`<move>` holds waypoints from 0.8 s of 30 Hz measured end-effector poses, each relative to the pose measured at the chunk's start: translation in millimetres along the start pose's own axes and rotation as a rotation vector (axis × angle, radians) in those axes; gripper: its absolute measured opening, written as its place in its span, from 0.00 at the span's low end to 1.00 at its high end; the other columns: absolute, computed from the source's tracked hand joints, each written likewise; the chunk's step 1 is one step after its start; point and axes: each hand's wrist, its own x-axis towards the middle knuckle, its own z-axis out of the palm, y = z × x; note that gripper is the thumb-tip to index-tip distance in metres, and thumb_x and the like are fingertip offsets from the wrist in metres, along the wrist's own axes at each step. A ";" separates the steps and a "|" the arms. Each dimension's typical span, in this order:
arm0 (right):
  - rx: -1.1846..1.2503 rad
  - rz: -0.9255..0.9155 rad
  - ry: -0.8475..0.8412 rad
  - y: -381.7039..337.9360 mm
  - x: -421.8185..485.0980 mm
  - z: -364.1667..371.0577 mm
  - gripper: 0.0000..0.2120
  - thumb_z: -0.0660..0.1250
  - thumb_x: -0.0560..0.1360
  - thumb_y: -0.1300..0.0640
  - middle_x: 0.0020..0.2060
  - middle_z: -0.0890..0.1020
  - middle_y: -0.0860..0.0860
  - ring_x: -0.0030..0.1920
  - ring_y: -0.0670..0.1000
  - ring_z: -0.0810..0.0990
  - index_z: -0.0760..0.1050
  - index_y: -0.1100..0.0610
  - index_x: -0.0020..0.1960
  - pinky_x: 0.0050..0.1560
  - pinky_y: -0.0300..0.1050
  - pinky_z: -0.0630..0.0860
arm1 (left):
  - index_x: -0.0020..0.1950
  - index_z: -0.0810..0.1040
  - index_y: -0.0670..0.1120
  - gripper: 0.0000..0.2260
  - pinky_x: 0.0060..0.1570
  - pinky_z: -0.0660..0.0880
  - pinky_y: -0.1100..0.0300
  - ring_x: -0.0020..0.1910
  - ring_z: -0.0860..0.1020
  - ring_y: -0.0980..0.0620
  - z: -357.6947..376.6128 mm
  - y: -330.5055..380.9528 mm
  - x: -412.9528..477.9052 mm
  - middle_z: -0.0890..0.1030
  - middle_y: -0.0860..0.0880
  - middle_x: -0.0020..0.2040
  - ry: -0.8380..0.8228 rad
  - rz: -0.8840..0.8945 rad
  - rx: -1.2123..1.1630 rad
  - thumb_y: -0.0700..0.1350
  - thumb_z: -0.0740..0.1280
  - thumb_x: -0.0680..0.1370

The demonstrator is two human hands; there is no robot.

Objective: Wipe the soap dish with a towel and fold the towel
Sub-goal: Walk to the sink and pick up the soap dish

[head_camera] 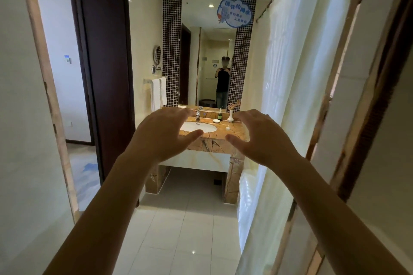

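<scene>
Soap dish and towels at the far vanity, both hands raised and bare.
The white soap dish (215, 120) sits on the marble counter (221, 133), right of the sink (198, 127) and near a dark bottle (220, 115) and a white vase (230, 116). The towels (159, 94) hang on the left wall rail. The left hand (163, 136) and right hand (261, 136) reach forward, apart, with fingers spread wide, holding nothing.

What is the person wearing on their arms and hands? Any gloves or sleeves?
No gloves, no sleeves in view. The left hand and right hand are bare, and so are the left forearm and right forearm. I see no watch, bracelet or rings.
</scene>
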 end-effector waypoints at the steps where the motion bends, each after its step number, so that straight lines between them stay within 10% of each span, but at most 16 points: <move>1: 0.003 0.001 0.003 0.4 9.3 4.3 0.29 0.65 0.72 0.40 0.66 0.74 0.49 0.63 0.53 0.73 0.66 0.50 0.69 0.61 0.47 0.70 | 0.70 0.67 0.50 0.31 0.65 0.69 0.46 0.67 0.71 0.47 2.7 -6.3 7.7 0.74 0.48 0.68 0.003 0.002 0.012 0.66 0.55 0.72; 24: 0.021 0.001 -0.004 41.5 170.1 122.0 0.30 0.64 0.72 0.40 0.65 0.75 0.49 0.63 0.52 0.73 0.65 0.50 0.70 0.63 0.51 0.71 | 0.70 0.66 0.53 0.28 0.65 0.69 0.47 0.68 0.71 0.50 101.2 -112.6 154.1 0.74 0.51 0.68 0.015 -0.003 0.046 0.67 0.53 0.75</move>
